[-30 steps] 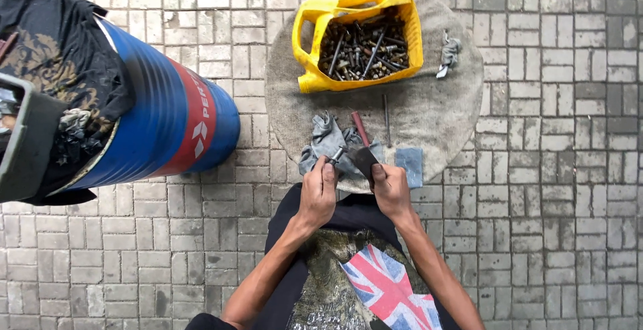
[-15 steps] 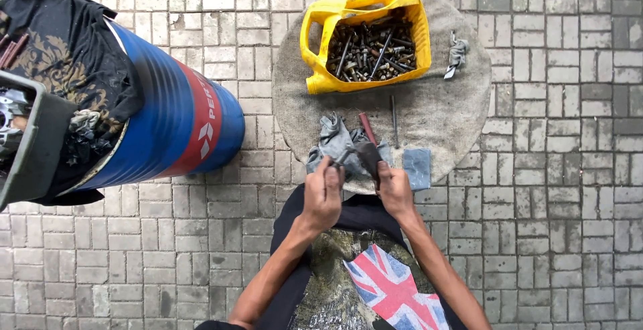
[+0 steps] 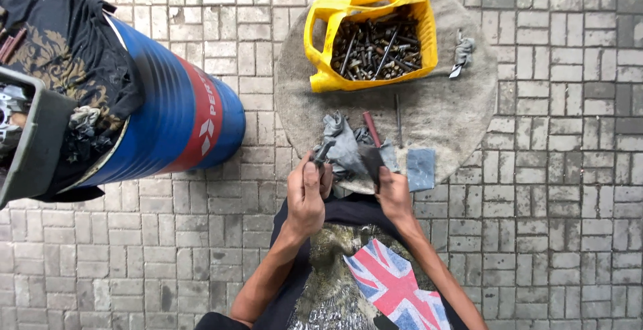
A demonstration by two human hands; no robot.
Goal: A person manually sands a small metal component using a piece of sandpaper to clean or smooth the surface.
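My left hand (image 3: 307, 194) is closed around a small dark metal piece (image 3: 323, 150) that sticks out above the fingers. My right hand (image 3: 394, 192) grips a dark flat piece (image 3: 372, 160), likely abrasive paper, just beside it. Both hands hover at the near edge of a round grey mat (image 3: 442, 112). A crumpled grey rag (image 3: 343, 144) lies right in front of the hands, with a red-handled tool (image 3: 371, 128) and a thin metal rod (image 3: 398, 120) next to it.
A yellow cut-open jug (image 3: 370, 34) full of rusty bolts and rods sits at the mat's far side. A small wrapped metal part (image 3: 461, 53) lies to its right, a grey-blue square sheet (image 3: 420, 168) near my right hand. A blue and red drum (image 3: 177, 119) lies left, draped with dark cloth.
The view has drifted slightly, so everything sits a bit further right. My left hand has curled tighter around the small metal piece; my right hand stays on the dark piece.
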